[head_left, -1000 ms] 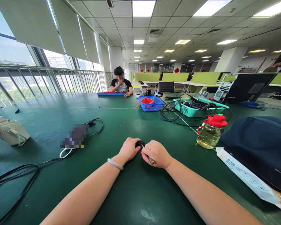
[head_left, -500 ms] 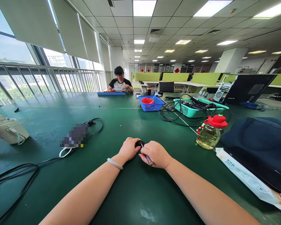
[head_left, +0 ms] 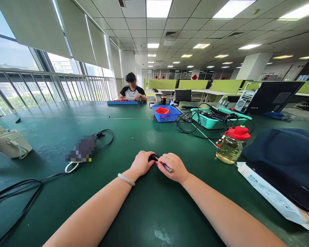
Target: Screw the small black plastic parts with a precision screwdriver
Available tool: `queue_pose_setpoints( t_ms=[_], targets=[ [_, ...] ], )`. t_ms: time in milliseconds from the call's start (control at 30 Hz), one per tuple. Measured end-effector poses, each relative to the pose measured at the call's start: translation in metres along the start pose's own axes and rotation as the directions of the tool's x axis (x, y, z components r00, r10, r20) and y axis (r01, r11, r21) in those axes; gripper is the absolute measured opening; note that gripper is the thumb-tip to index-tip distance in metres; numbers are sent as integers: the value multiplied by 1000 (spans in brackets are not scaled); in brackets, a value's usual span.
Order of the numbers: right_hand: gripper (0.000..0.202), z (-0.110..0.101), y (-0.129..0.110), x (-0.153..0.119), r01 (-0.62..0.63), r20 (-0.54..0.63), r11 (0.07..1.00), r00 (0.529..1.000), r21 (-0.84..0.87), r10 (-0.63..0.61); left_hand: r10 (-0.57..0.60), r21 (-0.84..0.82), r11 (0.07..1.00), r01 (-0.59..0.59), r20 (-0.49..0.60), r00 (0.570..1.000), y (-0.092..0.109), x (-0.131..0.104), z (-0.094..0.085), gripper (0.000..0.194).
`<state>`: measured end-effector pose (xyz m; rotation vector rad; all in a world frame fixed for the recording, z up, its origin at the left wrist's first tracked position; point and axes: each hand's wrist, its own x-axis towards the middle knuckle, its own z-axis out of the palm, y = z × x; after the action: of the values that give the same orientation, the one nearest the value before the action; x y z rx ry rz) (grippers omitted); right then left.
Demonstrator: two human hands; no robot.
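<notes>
- green table (head_left: 144, 212) carries both forearms, which meet near its middle.
- left hand (head_left: 141, 163) lies curled, fingers pressed together around a small black part (head_left: 151, 157) that rests on the table between the two hands.
- right hand (head_left: 173, 167) pinches a thin screwdriver (head_left: 164, 165), tip at the black part; the contact point is probably hidden by fingers.
- bracelet (head_left: 126, 179) circles the left wrist.
- glass jar (head_left: 231, 144) with red lid stands well to the right, beside a dark bag (head_left: 285, 161).
- black cable (head_left: 15, 192) trails at far left.
</notes>
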<state>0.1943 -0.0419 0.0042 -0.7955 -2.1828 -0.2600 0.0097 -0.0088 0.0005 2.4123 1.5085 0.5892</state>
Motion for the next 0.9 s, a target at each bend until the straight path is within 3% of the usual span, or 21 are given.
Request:
queue_pose_setpoints(
  t_ms=[500,667,733,900],
  targets=[
    [24,-1,1,-1,-10,-90,1000,996,16,12,13,6,1000,-13,7,1000,1,-1,-1,36],
    [15,-1,5,-1,-157,-141,980,975,119,174,19,6,1000,-19,1,1000,0,-1,-1,34],
    [7,0,9,-1,-227,-158,960,954,162,253,17,5,1000,-17,0,1000,0,-1,-1,35],
    [13,3,13,0,-354,-216,897,885,264,412,9,-4,1000,-9,8,1000,0,0,-1,37]
  ],
)
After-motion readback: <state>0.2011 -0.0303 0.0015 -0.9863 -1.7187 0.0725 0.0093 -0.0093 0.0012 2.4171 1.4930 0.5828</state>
